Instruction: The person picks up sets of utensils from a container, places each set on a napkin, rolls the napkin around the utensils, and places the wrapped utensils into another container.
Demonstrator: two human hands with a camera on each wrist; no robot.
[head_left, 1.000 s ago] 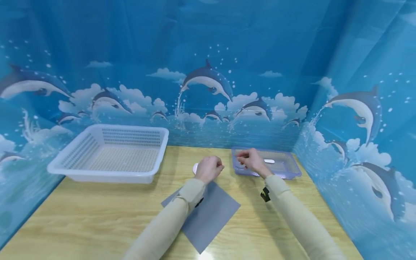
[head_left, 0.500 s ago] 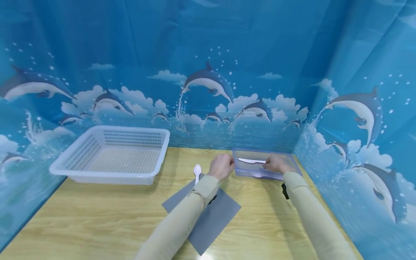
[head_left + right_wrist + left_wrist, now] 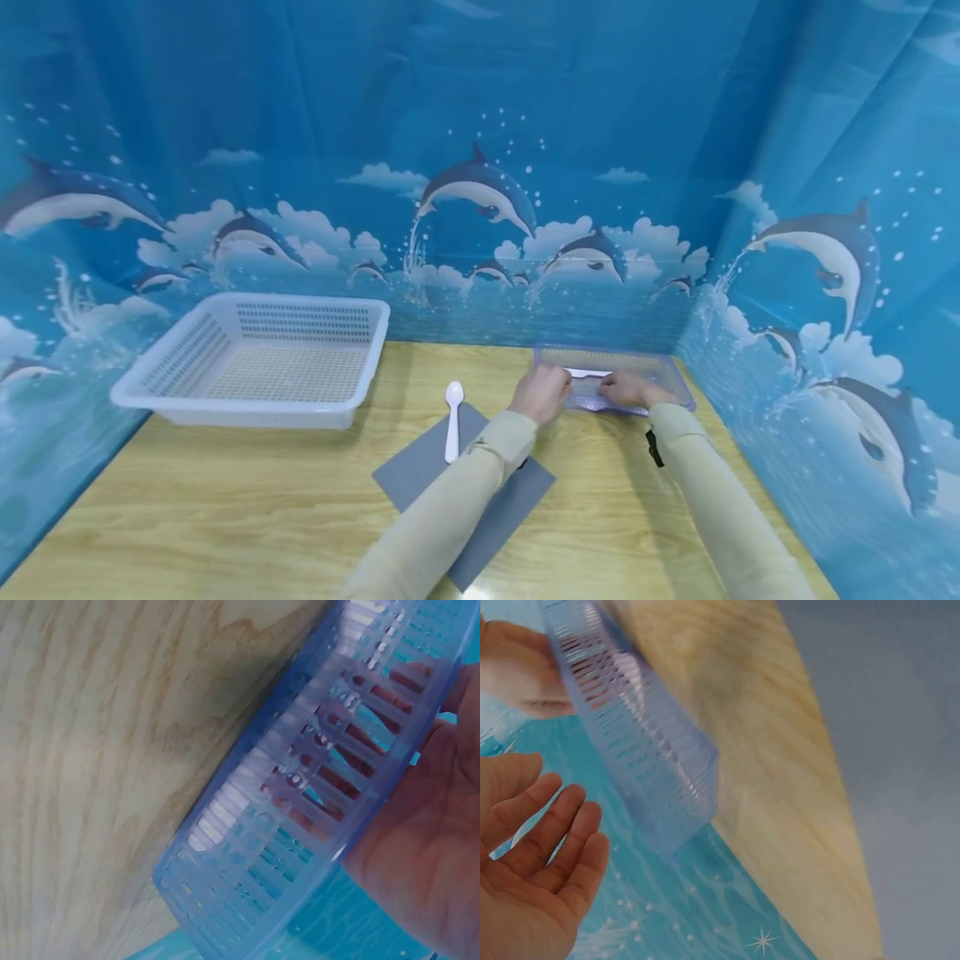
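Observation:
A white plastic knife (image 3: 587, 372) lies lengthwise in the small translucent purple basket (image 3: 675, 371) at the back right. My left hand (image 3: 542, 393) hovers at the basket's left end, overlapping one end of the knife; its fingers (image 3: 570, 840) are loosely bent and spread in the left wrist view. From the other side, my right hand (image 3: 636, 390) reaches into the basket, fingertips low and close to the knife. Through the slats in the right wrist view, the right fingers show inside the basket; I cannot tell whether they pinch anything.
A white plastic spoon (image 3: 453, 421) lies bowl-up, its handle over a grey square sheet (image 3: 427, 467) on the wooden table (image 3: 225, 500). At the back left stands a large white slotted basket (image 3: 232, 406). A blue dolphin curtain (image 3: 480, 83) borders the back and sides.
My left hand has moved away from the spoon, rightward to the purple basket, uncovering the spoon. My right hand has shifted right and come down into the basket beside the knife.

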